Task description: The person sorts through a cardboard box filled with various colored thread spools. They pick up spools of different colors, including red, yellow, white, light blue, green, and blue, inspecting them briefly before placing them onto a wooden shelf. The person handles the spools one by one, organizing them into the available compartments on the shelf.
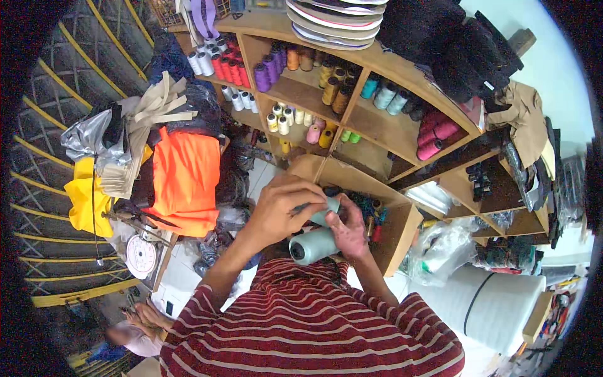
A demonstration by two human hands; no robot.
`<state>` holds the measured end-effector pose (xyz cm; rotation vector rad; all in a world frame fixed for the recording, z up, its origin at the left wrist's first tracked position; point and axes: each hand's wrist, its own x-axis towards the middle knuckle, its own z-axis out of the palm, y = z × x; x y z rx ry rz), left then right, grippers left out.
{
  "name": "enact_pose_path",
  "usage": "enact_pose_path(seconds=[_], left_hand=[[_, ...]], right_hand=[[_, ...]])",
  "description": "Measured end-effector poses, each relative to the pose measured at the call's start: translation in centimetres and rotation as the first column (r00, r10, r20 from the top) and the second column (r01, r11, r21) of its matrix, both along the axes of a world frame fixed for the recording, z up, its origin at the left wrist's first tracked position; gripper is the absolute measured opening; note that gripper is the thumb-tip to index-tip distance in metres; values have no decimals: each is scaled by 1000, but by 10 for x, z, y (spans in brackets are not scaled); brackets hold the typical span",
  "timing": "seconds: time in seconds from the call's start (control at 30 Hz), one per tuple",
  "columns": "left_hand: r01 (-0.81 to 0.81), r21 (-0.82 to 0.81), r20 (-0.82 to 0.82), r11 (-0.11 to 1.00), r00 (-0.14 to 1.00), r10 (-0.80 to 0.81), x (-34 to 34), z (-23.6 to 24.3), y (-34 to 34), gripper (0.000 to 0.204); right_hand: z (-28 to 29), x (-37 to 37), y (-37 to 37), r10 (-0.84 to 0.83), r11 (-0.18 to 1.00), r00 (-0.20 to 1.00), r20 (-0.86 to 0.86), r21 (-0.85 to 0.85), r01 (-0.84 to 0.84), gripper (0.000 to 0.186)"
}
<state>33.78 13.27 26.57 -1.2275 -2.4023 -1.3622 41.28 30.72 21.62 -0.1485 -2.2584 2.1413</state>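
Pale green thread on both spools you've got, clock centred on your hands, 12 straight away from you. Upper spool [321, 217] sits between your hands; lower spool [317, 245] is just beside it on the 6 side, lying tilted, dark hollow end facing 8.

Right hand [350, 234]: comes in from 4, thumb pressed over the upper spool, palm edge against the lower one. Fingers behind are hidden, so can't tell how the lower one is supported; my read is that one hand carries both, which frees your left for fine work.

Left hand [284, 204]: at 10, fingertips bunched together at the upper spool. Can't tell if they pinch the spool or a thread end; too small to see. Bunched tips suit a light pull better than a full grip.

Box [402, 235] at 2 to 3, right by your hands, small spools inside. Close in, so probably there for short reaches.

Shelf [374, 129] arcs 11 to 2. Purple spools [267, 72] at 11, pink spools [433, 141] near 2: grouped by colour, likely for quick picking. Discs [336, 28] stacked flat on top at 12, probably so they don't roll.

White roll [502, 295] at 4, black strap [475, 303] round it, presumably against unwinding. Orange cloth [185, 182] hangs well apart, 9 to 10.
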Motion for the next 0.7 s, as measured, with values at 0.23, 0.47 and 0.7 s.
enact_pose_path(seconds=[0.23, 0.47, 0.7], left_hand=[[-312, 86, 240, 946, 928, 285, -21, -7, -10, 7], [-499, 321, 472, 805, 821, 321, -54, -17, -39, 26], [-667, 369, 584, 647, 708, 396, -62, -41, -60, 31]], right_hand=[[-6, 2, -1, 12, 948, 995, -100, 318, 20, 49], [3, 1, 2, 46, 983, 997, -62, 180, -34, 46], [4, 3, 3, 3, 964, 995, -99, 263, 23, 46]])
